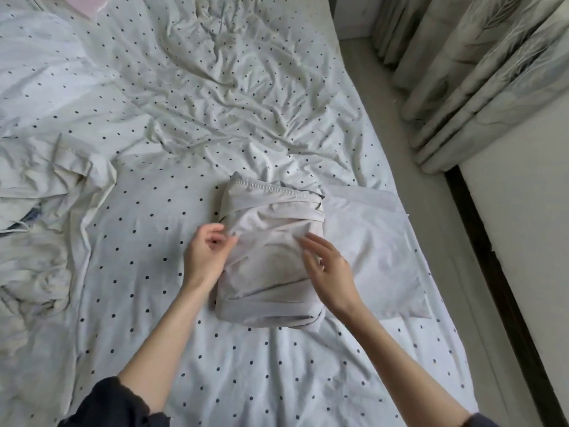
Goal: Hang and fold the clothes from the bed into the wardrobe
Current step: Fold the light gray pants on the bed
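A pale grey garment [271, 257], folded into a thick rectangle with a stitched hem at its far end, lies on the dotted bed sheet [191, 124]. My left hand [206, 257] is at the bundle's left edge, fingers loosely curled and blurred by motion; I cannot tell whether they pinch the cloth. Over the bundle's right side, my right hand [329, 266] rests with straight fingers touching the top. A second flat, folded white piece [378, 241] lies under and to the right of the bundle.
A rumpled heap of pale clothes [43, 204] with a bit of blue fabric lies at the bed's left. The bed's right edge drops to a beige floor [409, 167]. Patterned curtains [480, 72] hang at the upper right beside a white wall with dark skirting.
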Demonstrator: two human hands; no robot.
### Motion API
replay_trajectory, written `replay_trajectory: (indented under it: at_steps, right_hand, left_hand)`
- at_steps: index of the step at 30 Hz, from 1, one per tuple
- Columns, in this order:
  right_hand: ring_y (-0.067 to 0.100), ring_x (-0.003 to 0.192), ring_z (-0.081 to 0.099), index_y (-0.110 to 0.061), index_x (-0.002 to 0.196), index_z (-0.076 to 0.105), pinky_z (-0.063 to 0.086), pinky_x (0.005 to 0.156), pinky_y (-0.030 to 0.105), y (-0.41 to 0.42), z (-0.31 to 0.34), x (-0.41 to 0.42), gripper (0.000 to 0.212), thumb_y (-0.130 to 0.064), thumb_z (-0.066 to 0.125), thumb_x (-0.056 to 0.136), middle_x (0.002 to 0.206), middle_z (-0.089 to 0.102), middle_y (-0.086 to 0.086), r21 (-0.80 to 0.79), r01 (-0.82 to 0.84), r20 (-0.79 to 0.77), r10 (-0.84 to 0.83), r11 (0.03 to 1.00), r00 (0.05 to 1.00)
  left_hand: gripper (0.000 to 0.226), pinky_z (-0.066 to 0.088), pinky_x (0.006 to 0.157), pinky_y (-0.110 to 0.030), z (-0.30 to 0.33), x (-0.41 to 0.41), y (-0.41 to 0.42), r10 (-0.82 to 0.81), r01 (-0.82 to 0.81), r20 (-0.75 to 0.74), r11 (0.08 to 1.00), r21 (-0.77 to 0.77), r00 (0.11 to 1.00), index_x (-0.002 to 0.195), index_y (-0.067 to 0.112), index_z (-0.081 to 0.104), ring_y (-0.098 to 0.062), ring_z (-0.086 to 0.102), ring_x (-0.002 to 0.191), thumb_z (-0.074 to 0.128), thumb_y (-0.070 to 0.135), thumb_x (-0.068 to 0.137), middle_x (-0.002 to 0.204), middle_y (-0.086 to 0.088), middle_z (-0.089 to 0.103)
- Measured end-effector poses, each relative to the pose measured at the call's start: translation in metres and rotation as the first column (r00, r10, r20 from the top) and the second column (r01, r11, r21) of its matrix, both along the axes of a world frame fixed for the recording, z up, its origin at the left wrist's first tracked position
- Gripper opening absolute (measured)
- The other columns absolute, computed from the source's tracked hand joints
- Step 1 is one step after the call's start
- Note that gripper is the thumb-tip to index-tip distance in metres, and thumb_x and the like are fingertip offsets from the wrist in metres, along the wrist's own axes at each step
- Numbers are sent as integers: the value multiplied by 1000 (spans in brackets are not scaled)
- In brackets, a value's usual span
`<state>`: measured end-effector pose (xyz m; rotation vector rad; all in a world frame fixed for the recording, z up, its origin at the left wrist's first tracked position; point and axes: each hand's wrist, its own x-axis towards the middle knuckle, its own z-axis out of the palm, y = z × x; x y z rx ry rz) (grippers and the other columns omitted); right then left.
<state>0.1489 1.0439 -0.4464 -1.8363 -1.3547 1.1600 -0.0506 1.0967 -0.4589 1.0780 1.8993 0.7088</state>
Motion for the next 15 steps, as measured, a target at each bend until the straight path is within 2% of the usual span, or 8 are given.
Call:
replay_trajectory:
  at_steps: [2,5,8,10,12,15]
  right_hand:
    - [20,139,31,-16,138,47,24,113,27,1,-4,-10,42,-22,50,96,149,37,7,-31,-116,86,118,993,989]
    - [23,145,10,-22,149,25,10,113,28,10,-9,-14,57,-30,47,97,157,16,10,-175,-222,156,249,959,956]
    - [24,146,4,-28,150,18,5,108,27,17,-14,-13,63,-33,49,96,159,7,9,-270,-242,110,280,932,954]
    - [21,146,6,-29,149,22,1,105,25,21,-18,-8,60,-35,49,96,159,8,7,-282,-221,41,242,934,969]
    - [14,146,8,-31,147,28,-4,111,30,24,-20,-1,54,-39,46,97,158,13,3,-291,-172,-65,160,941,985]
    - [6,143,17,-31,143,38,11,119,33,29,-23,6,49,-38,49,95,156,23,-3,-294,-129,-257,51,947,965]
  left_hand:
    - [37,46,82,-28,-4,-20,1,49,-34,73,982,-185,996,117,11,54,-18,56,94,70,16,84,105,-5,59]
    - [28,54,73,-23,-6,-23,1,-2,119,313,928,-354,950,116,13,55,-15,62,92,62,16,90,109,-4,64]
    - [35,50,92,-36,-13,-17,7,34,167,439,896,-411,898,121,13,56,-18,64,101,64,17,88,112,-3,67]
    - [41,51,89,-37,-15,-12,10,34,144,419,911,-387,907,121,10,56,-22,65,100,70,15,82,110,-7,68]
    - [45,51,89,-37,-9,-6,14,-30,137,330,942,-305,943,115,14,58,-22,65,99,77,13,74,108,-6,68]
    - [45,49,88,-34,16,5,23,-142,182,230,969,-168,963,105,24,56,-16,62,98,79,17,67,102,5,66]
